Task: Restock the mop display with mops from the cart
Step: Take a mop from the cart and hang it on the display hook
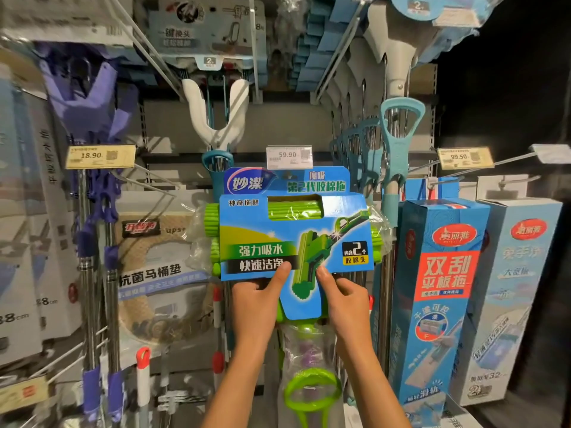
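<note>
Green sponge mop, packed under a blue card sleeve, held up in front of the display just below the white 59.90 price tag. Green roller ends stick out left and right of the sleeve; clear plastic wrap bunches round them. The mop's green loop handle hangs low beneath the sleeve, between the two forearms.

Left hand grips the sleeve's lower edge, thumb pressed flat on the printed front, the other fingers curled behind. Right hand pinches the lower edge on the other side of the narrow bottom tab, thumb on the front, fingers folded under.

Behind the sleeve, a white Y-shaped mop fork hangs above the 59.90 tag. Right of the tag, a row of teal-handled mops hangs from hooks. Farther right, below a yellow 99.50 tag, two tall flat-mop boxes stand side by side. Left of the sleeve, a packaged toilet seat pad; farther left, purple-handled mops under a yellow 18.90 tag.
</note>
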